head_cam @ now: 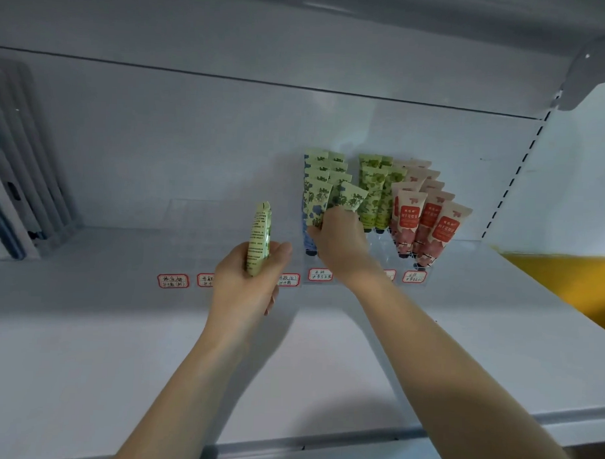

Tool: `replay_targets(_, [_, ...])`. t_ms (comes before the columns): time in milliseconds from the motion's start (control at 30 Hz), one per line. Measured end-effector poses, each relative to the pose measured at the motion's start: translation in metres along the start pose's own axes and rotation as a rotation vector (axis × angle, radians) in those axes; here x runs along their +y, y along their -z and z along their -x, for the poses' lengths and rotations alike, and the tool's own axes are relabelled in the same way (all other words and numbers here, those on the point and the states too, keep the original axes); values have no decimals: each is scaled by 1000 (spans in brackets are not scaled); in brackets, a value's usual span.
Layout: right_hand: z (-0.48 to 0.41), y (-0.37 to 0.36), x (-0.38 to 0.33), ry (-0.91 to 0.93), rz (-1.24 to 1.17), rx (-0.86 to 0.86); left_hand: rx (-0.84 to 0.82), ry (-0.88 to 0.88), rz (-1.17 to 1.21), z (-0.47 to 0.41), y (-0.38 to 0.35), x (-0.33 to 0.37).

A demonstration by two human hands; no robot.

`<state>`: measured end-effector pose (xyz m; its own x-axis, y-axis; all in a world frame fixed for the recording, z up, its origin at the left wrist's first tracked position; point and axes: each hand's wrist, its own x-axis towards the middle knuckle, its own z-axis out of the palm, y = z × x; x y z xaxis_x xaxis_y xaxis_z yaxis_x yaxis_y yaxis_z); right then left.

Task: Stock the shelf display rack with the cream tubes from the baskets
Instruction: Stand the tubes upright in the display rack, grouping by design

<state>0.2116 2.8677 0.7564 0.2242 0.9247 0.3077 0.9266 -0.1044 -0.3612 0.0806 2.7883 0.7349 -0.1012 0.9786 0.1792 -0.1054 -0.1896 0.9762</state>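
Observation:
A clear display rack (361,265) stands on the white shelf (119,343), with rows of blue-green tubes (316,181), green leaf tubes (373,183) and red-pink tubes (428,216) standing upright in it. My right hand (338,237) grips a green floral cream tube (352,196) at the front of the blue-green rows. My left hand (248,279) holds another pale green tube (259,238) upright, its printed back showing, to the left of the rack. No baskets are in view.
Red-bordered handwritten labels (173,280) line the rack's front edge, some behind my hands. The rack slots at the left hold nothing. A grey ribbed panel (28,171) stands at far left. The upper shelf (301,40) hangs overhead; a yellow surface (573,283) lies to the right.

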Motion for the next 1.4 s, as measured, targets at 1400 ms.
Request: replay_targets(1400, [30,74,45,169,-721,-293,-92,-295,-374,3,-20,1])
